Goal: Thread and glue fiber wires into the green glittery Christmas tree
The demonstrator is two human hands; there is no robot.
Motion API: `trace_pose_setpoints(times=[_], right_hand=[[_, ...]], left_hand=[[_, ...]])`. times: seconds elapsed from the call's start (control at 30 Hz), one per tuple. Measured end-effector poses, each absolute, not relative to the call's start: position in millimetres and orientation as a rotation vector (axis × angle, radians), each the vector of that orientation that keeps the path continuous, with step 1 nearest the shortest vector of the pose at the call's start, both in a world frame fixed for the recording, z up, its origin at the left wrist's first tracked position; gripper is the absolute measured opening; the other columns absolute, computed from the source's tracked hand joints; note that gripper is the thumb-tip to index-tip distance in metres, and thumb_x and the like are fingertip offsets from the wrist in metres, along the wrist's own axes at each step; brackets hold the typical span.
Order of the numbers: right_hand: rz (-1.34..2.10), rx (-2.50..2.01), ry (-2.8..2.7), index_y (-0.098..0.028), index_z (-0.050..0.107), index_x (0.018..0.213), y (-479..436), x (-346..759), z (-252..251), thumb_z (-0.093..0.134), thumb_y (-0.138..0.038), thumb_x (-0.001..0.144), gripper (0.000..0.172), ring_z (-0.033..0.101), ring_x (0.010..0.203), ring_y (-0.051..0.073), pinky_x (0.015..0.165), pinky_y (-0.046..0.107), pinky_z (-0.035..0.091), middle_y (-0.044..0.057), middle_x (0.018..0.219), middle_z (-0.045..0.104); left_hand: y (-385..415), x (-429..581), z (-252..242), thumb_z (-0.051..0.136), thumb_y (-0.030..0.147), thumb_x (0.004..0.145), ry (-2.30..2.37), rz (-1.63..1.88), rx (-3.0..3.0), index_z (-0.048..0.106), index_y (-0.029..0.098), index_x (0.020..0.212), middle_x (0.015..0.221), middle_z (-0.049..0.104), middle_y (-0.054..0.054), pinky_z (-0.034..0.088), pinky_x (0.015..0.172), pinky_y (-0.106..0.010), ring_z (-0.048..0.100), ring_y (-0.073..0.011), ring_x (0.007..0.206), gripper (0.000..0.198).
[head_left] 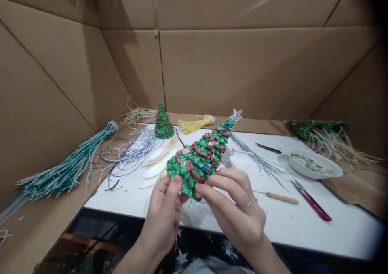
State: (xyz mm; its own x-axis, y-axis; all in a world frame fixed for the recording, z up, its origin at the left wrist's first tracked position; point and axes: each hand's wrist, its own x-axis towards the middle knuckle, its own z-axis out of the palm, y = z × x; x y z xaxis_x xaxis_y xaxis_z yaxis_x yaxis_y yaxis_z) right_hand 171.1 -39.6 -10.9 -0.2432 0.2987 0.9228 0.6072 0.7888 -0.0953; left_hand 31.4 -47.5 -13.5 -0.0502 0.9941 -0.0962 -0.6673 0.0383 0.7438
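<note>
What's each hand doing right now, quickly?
Left hand: closed, holding the lower end of the star-topped miniature Christmas tree, thumb in front.
Right hand: fingers bent, holding the same tree near its lower edge.

The right grip [238,209] wears a silver ring [249,203].

Left hand [163,217], thumb [173,191] uppermost, right hand [244,211], fingers [224,184] bent, both forearms [268,253] angled inward

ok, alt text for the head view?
A person's left hand and right hand hold a tilted, star-topped Christmas tree over a white tabletop. Another tree stands behind; a green bundle lies left, a bowl right.
</note>
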Motion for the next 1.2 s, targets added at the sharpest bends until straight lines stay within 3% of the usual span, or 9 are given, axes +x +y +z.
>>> trace_pose_setpoints(times=[0.27, 0.43, 0.57, 0.77, 0.93, 1.2], right_hand=[[-0.25, -0.74, -1.729, -0.021, 0.065, 0.095, -38, 168, -5, 0.065, -0.008, 0.085, 0.016, 0.063, 0.083, 0.017, 0.076, 0.036, 0.056, 0.002, 0.083, 0.067], [-0.264, -0.722, -1.727, -0.02, 0.066, 0.102, -36, 168, -7, 0.068, -0.001, 0.08, 0.029, 0.063, 0.083, 0.018, 0.075, 0.036, 0.055, 0.003, 0.085, 0.068], [-0.281, -0.73, -1.71, -0.02, 0.066, 0.093, -34, 167, -9, 0.067, -0.005, 0.083, 0.018, 0.063, 0.081, 0.017, 0.074, 0.035, 0.055, 0.002, 0.082, 0.067], [-0.341, -0.723, -1.69, -0.02, 0.064, 0.092, -30, 165, -12, 0.065, -0.007, 0.085, 0.015, 0.063, 0.081, 0.017, 0.073, 0.036, 0.054, 0.003, 0.082, 0.068], [-0.382, -0.715, -1.663, -0.017, 0.065, 0.089, -25, 161, -15, 0.064, -0.002, 0.083, 0.016, 0.063, 0.082, 0.017, 0.075, 0.035, 0.055, 0.005, 0.081, 0.067], [-0.18, -0.751, -1.606, -0.022, 0.066, 0.11, -30, 157, -19, 0.065, -0.006, 0.084, 0.031, 0.064, 0.089, 0.019, 0.08, 0.039, 0.055, 0.004, 0.092, 0.068]], left_hand=[[-44, 32, -13, 0.076, 0.024, 0.073, 0.74, 1.515, 0.609, 0.068, 0.015, 0.088, 0.085, 0.073, -0.004, 0.056, 0.079, -0.028, 0.069, -0.017, 0.082, 0.019], [-45, 32, -15, 0.076, 0.024, 0.074, 0.768, 1.503, 0.594, 0.068, 0.015, 0.087, 0.086, 0.073, -0.004, 0.055, 0.078, -0.027, 0.069, -0.0159, 0.081, 0.018], [-45, 32, -16, 0.075, 0.025, 0.075, 0.771, 1.505, 0.606, 0.068, 0.015, 0.087, 0.084, 0.073, -0.003, 0.055, 0.077, -0.026, 0.068, -0.0148, 0.079, 0.017], [-45, 34, -15, 0.077, 0.026, 0.073, 0.77, 1.5, 0.607, 0.068, 0.015, 0.083, 0.084, 0.073, -0.004, 0.055, 0.075, -0.026, 0.067, -0.0135, 0.073, 0.017], [-44, 35, -16, 0.076, 0.026, 0.074, 0.755, 1.5, 0.62, 0.069, 0.015, 0.087, 0.088, 0.074, -0.005, 0.055, 0.08, -0.028, 0.069, -0.0164, 0.081, 0.018], [-40, 33, -18, 0.075, 0.026, 0.075, 0.741, 1.561, 0.587, 0.068, 0.017, 0.095, 0.095, 0.075, -0.005, 0.054, 0.084, -0.028, 0.07, -0.017, 0.089, 0.023]])
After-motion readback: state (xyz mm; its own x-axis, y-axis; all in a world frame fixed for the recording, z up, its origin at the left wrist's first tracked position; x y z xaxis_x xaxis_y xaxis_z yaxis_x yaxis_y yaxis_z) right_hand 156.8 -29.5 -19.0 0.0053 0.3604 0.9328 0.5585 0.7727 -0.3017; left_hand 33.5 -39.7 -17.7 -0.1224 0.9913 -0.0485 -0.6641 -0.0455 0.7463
